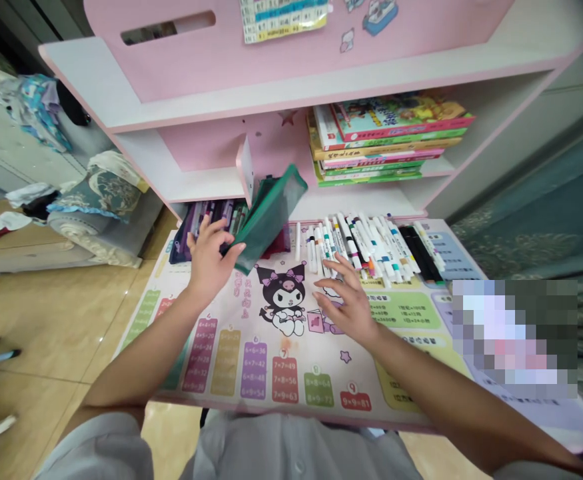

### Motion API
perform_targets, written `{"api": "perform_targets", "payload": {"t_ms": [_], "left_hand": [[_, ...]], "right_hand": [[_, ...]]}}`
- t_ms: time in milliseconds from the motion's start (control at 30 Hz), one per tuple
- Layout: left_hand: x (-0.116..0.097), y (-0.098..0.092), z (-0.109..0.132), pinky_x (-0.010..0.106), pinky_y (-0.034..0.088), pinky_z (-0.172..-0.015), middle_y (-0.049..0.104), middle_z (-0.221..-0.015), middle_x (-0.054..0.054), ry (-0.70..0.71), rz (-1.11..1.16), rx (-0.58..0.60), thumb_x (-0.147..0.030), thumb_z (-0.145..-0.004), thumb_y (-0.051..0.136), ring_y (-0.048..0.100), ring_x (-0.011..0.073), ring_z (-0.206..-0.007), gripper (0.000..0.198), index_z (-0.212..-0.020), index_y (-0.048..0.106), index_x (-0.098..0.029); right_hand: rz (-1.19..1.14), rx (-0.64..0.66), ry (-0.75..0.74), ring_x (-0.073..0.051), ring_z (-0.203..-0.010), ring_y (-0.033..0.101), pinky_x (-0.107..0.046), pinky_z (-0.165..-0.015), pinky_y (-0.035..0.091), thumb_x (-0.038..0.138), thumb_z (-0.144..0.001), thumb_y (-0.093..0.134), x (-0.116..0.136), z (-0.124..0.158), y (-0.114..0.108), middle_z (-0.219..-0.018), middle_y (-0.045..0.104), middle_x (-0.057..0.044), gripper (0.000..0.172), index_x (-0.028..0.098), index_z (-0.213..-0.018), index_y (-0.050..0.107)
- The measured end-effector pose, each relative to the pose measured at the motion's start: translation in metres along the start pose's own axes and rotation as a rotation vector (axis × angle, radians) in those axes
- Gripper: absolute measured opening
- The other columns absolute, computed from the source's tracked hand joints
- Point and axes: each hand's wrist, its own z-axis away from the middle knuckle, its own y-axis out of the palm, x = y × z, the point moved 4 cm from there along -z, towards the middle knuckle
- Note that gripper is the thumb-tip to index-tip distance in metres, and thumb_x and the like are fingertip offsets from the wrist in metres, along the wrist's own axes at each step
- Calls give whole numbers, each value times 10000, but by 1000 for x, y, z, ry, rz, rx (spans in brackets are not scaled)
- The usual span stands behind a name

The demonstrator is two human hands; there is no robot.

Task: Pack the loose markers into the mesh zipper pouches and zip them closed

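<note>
My left hand (211,257) pinches the lower left corner of a green mesh pouch (271,217), which is held up at a tilt over the back of the desk. My right hand (346,300) hovers above the desk mat with its fingers apart and nothing in it. Just beyond its fingertips lies a wide pile of white markers (371,243). Black pens (421,253) lie at the right of that pile. Behind my left hand, a dark purple pouch (184,233) and several purple pens (216,210) sit by the shelf.
A stack of books (381,143) stands on the shelf at the back right. A small white divider (244,167) rises behind the green pouch. The desk mat (251,307) bears cartoon figures and number tables. Clothes (36,110) lie on a sofa at the left.
</note>
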Motion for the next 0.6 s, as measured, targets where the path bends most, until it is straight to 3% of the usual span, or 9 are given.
{"api": "perform_targets", "payload": {"t_ms": [167,367,433,600], "left_hand": [[-7,-15,38,744,142,-1196,674,-1367,87,125,-30,60,-348,-879,720,428,389,-1466,154,-781,677,-236],[-14,0,65,739,116,-1199,674,-1367,79,210,-32,193,-323,-861,758,438,392,-1458,158,-738,711,-235],[-17,10,72,722,98,-1214,673,-1368,67,235,-24,245,-308,-854,768,445,384,-1456,169,-712,714,-234],[-20,26,82,714,75,-1223,668,-1375,54,250,10,304,-292,-827,803,429,384,-1466,187,-677,712,-229]], "right_hand": [[37,-80,18,-345,-1451,445,-625,-1140,445,294,-899,679,1,-2,-6,-1358,584,-93,270,277,-1156,598],[175,-256,48,-383,-1507,331,-689,-1182,336,487,-896,650,2,-2,-19,-1464,469,-139,623,301,-1428,384],[229,-197,-16,-391,-1530,269,-679,-1199,305,526,-871,680,5,-4,-20,-1471,472,-123,593,302,-1375,462],[375,21,-100,-395,-1528,269,-643,-1219,227,489,-865,715,10,-6,-16,-1385,595,-17,194,300,-901,698]]}}
